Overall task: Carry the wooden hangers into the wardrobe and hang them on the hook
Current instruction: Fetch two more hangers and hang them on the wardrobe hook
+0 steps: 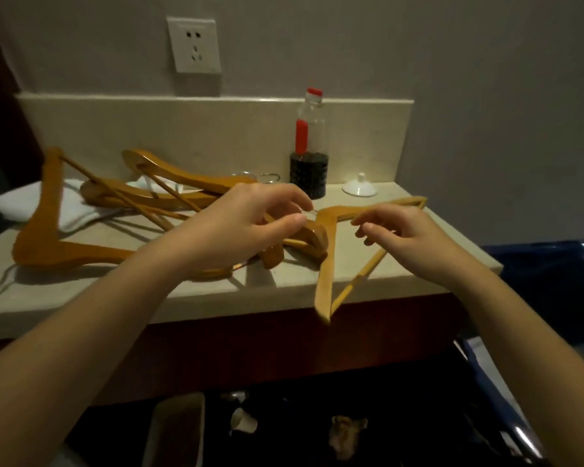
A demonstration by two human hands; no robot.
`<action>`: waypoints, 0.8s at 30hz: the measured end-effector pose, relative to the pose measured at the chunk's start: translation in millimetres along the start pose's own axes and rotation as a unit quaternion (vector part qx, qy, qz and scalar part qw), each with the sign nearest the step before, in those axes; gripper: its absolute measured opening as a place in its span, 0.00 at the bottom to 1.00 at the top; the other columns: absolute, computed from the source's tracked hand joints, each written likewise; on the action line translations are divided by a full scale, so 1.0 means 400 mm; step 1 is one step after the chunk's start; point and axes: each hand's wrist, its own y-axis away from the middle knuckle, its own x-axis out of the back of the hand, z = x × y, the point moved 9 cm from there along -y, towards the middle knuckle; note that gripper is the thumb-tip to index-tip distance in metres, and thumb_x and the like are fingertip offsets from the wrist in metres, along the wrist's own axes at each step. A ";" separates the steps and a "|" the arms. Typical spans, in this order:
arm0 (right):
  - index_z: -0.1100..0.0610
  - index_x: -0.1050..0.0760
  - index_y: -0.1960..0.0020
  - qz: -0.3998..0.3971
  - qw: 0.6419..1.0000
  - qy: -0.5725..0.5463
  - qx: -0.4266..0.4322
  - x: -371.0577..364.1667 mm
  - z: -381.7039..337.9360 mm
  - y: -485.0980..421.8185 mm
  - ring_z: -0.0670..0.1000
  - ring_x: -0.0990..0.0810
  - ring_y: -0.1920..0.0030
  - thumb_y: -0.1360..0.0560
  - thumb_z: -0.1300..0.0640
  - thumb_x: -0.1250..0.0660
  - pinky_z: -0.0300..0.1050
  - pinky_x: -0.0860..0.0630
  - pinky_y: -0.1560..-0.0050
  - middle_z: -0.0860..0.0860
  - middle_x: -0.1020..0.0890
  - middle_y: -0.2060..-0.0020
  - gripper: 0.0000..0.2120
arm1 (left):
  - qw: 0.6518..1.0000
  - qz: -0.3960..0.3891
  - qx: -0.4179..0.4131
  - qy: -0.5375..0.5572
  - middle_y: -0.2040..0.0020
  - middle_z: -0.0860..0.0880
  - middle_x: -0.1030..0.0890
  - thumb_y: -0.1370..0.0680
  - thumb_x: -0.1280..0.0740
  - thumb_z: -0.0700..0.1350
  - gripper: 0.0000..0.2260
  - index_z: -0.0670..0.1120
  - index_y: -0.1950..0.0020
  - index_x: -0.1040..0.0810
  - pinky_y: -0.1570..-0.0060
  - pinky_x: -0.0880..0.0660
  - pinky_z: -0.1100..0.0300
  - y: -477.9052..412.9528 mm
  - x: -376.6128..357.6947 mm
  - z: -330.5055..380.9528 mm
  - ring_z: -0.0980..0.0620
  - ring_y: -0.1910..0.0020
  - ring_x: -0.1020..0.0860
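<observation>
1. Pale stone worktop (81, 298) against a grey wall, strewn with wooden hangers (122, 197).
2. Left hand (246, 224): grip pinched narrow on a metal hook (309, 213); better to gather all hooks together.
3. Right hand (408, 237): grip loose, holding nothing, above the nearest hanger (327, 264), which overhangs the edge and should be steadied.
</observation>
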 end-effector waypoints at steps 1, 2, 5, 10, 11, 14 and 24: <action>0.49 0.24 0.47 -0.012 1.000 0.006 0.008 0.000 0.006 -0.026 0.45 0.20 0.52 0.22 0.55 0.40 0.44 0.22 0.48 0.44 0.19 0.54 0.08 | 1.000 0.007 0.018 -0.023 0.47 0.56 0.21 0.22 0.40 0.50 0.12 0.54 0.40 0.27 0.56 0.23 0.65 -0.020 0.007 -0.016 0.60 0.49 0.22; 0.49 0.24 0.46 -0.024 1.000 0.013 0.013 -0.002 0.011 -0.050 0.46 0.21 0.51 0.22 0.55 0.40 0.46 0.22 0.47 0.45 0.19 0.53 0.08 | 0.998 0.012 0.036 -0.047 0.45 0.55 0.22 0.22 0.39 0.50 0.12 0.54 0.39 0.27 0.57 0.25 0.67 -0.039 0.011 -0.033 0.60 0.49 0.23; 0.51 0.24 0.43 -0.067 0.997 0.034 0.016 -0.021 0.027 -0.117 0.46 0.22 0.50 0.22 0.54 0.39 0.46 0.23 0.44 0.45 0.20 0.51 0.10 | 0.988 0.021 0.093 -0.123 0.40 0.52 0.24 0.22 0.39 0.52 0.14 0.53 0.36 0.29 0.55 0.28 0.68 -0.089 0.021 -0.102 0.58 0.45 0.26; 0.52 0.26 0.39 -0.134 0.990 0.048 0.016 -0.094 0.042 -0.216 0.46 0.25 0.49 0.22 0.52 0.39 0.40 0.27 0.48 0.48 0.21 0.46 0.13 | 0.961 0.038 0.216 -0.170 0.33 0.48 0.28 0.22 0.40 0.54 0.19 0.50 0.33 0.31 0.39 0.28 0.52 -0.126 0.033 -0.240 0.49 0.37 0.28; 0.52 0.26 0.39 -0.143 0.989 0.043 0.017 -0.113 0.042 -0.237 0.46 0.25 0.48 0.22 0.52 0.39 0.39 0.27 0.49 0.49 0.21 0.44 0.14 | 0.955 0.046 0.237 -0.171 0.33 0.48 0.28 0.22 0.41 0.55 0.20 0.49 0.32 0.31 0.37 0.29 0.49 -0.125 0.036 -0.266 0.48 0.36 0.28; 0.53 0.28 0.37 -0.177 0.984 0.013 0.006 -0.175 0.028 -0.294 0.48 0.24 0.48 0.22 0.52 0.40 0.39 0.25 0.52 0.51 0.22 0.42 0.15 | 0.934 0.080 0.286 -0.197 0.33 0.48 0.26 0.22 0.42 0.56 0.20 0.50 0.33 0.30 0.33 0.34 0.45 -0.109 0.052 -0.344 0.47 0.34 0.30; 0.59 0.30 0.38 -0.216 0.971 -0.064 -0.075 -0.352 -0.057 -0.429 0.53 0.24 0.48 0.24 0.46 0.37 0.46 0.27 0.47 0.55 0.23 0.46 0.21 | 0.931 0.141 0.314 -0.118 0.32 0.49 0.28 0.20 0.44 0.53 0.17 0.51 0.33 0.31 0.28 0.42 0.45 -0.053 0.006 -0.432 0.48 0.31 0.34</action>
